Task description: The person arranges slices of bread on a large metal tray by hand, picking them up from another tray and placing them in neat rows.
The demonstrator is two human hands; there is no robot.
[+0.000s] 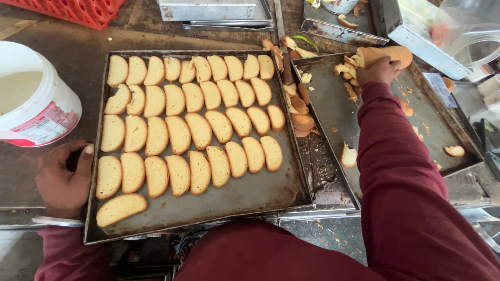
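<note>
a worn, dark worktable (47,156) strewn with crumbs carries two metal baking trays side by side. on the far end of the right tray (333,112) lies a part-cut loaf (388,53), pale brown and crusty, with loose slices and offcuts heaped just beside it. the right hand (378,71) rests on the loaf's near end, fingers curled together over it. the loaf looks light and dry, stiff but crumbly, so a broad hold round its body would likely suit it better than a pinch at the cut face. the left hand (65,179) is at the left edge of the big tray (245,195), thumb up against the rim, fingers bent loosely; whether it truly grips i cannot tell. that tray bears rows of bread slices (179,132) lying flat. a white tub (32,101) stands left, a red crate (78,10) beyond.
</note>
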